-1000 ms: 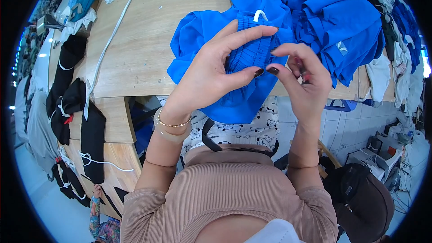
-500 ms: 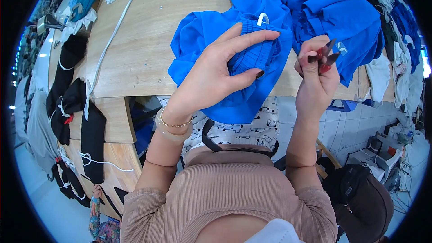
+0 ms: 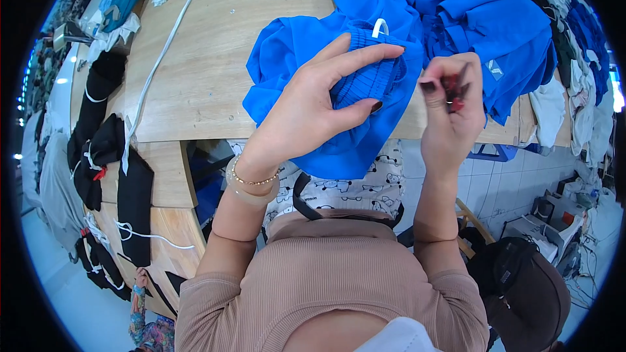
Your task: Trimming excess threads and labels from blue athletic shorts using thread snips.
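A blue garment (image 3: 306,45) with a ribbed waistband and a white drawstring loop (image 3: 380,26) lies at the near edge of a wooden table (image 3: 208,72). My left hand (image 3: 313,107) pinches the ribbed band between thumb and fingers and lifts it a little. My right hand (image 3: 451,104) is raised beside it, closed on a small red and black tool (image 3: 452,90) that looks like thread snips. The tool is clear of the cloth.
A heap of blue garments (image 3: 482,13) covers the table's far right. A white cord (image 3: 163,52) runs across the left of the table. Black garments with white cords (image 3: 104,150) hang along the left edge. A dark cap (image 3: 528,293) sits at lower right.
My right hand has drawn away from the waistband to the right and turned upright with the small tool in it. My left hand has kept its grip on the band.
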`<state>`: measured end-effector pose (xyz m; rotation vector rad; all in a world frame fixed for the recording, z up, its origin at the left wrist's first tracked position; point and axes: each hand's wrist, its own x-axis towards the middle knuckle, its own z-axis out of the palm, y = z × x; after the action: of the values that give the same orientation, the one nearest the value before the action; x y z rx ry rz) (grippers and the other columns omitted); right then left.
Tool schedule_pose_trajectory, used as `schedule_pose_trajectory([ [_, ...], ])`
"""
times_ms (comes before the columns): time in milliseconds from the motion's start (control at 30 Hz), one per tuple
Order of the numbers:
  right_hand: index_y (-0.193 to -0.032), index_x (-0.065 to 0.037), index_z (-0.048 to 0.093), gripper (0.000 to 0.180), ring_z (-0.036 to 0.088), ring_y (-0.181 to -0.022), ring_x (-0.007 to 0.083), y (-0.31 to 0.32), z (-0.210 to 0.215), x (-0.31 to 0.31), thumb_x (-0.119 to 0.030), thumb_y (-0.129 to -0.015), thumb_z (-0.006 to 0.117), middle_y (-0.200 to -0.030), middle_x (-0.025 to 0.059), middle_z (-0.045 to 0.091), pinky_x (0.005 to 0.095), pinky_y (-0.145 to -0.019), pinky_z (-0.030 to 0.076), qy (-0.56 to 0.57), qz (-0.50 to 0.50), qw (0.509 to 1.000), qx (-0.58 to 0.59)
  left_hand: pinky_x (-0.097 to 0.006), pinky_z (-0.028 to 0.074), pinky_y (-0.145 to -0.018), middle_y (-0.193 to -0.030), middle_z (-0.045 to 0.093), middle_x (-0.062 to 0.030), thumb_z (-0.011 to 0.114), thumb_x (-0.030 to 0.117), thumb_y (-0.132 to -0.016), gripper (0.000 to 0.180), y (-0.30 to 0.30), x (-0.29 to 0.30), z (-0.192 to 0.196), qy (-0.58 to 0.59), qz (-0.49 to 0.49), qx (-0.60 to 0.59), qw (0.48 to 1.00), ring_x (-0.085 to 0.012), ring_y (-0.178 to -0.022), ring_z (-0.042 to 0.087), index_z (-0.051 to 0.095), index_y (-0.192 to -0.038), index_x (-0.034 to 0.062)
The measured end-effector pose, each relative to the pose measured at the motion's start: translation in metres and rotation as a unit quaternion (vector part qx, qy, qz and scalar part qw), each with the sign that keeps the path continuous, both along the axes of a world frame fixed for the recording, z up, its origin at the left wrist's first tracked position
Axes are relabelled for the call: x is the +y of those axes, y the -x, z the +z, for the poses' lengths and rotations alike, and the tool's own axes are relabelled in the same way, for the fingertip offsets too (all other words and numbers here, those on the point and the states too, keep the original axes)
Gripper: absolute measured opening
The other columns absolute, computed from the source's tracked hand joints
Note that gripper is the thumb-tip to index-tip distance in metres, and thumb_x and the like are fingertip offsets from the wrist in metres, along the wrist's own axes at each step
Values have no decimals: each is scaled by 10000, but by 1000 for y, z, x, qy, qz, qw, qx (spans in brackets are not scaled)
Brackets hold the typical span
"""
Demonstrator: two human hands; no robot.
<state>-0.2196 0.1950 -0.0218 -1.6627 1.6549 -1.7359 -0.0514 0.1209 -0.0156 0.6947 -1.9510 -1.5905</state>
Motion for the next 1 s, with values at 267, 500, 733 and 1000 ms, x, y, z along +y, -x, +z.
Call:
schedule_pose_trajectory([
  [267, -884, -4, 570, 190, 527, -701, 207, -11, -2, -4, 100, -734, 621, -833, 101, 469, 289, -587, 433, -19, 23, 995, 100, -274, 399, -974, -1215, 501, -74, 626, -109, -759, 590, 3, -1, -4, 117, -11, 21, 993, -174, -1131, 521, 546, -1324, 40],
  [500, -879, -10, 586, 147, 523, -700, 197, -7, 3, -2, 64, -767, 644, -835, 88, 484, 276, -584, 423, -22, 22, 994, 109, -277, 392, -988, -1238, 509, -65, 632, -104, -758, 587, 2, -1, -1, 30, -8, 39, 999, -166, -1153, 517, 542, -1322, 29],
  [733, -888, 23, 549, 114, 493, -723, 202, -5, -5, -1, 54, -807, 623, -860, 106, 469, 279, -618, 410, -30, 1, 999, 20, -285, 372, -1011, -1262, 523, -68, 644, -88, -757, 579, 1, -1, -1, 64, -7, 15, 998, -158, -1145, 515, 547, -1317, 25],
  [1000, -819, 21, 573, 218, 443, -662, 118, -18, -2, -1, -73, -776, 765, -790, 36, 472, 242, -575, 354, -102, -26, 994, -2, -301, 360, -1031, -1273, 541, -72, 643, -73, -769, 581, 3, 0, -5, 73, 3, 61, 995, -156, -1149, 510, 536, -1331, 33],
])
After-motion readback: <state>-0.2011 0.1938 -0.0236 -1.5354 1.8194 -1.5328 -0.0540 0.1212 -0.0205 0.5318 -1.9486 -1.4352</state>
